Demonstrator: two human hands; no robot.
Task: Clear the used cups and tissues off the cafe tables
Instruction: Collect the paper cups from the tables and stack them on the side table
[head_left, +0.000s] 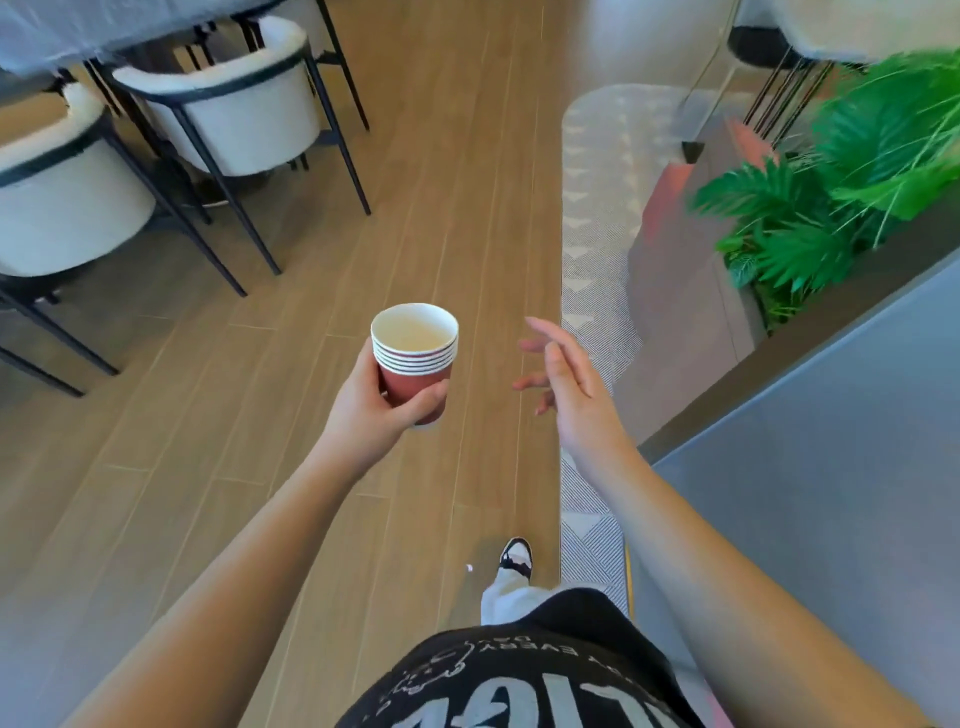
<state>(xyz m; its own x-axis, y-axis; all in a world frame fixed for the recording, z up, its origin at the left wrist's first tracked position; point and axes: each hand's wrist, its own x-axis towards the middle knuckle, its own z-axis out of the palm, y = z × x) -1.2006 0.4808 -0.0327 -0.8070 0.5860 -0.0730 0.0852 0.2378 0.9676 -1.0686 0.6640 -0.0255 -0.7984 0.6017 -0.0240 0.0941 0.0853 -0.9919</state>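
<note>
A stack of several red paper cups (415, 358) with white rims is held upright over the wooden floor, in the middle of the view. My left hand (376, 408) is wrapped around the lower part of the stack from the left. The top cup looks empty inside. My right hand (563, 382) hangs to the right of the cups, apart from them, fingers spread and holding nothing. No tissues are visible.
White padded chairs (228, 114) with black legs stand at the upper left beside a table edge (78, 36). A grey counter (831, 467) runs along the right, with green plants (841, 208) behind it. A patterned grey rug (597, 208) lies ahead on the right.
</note>
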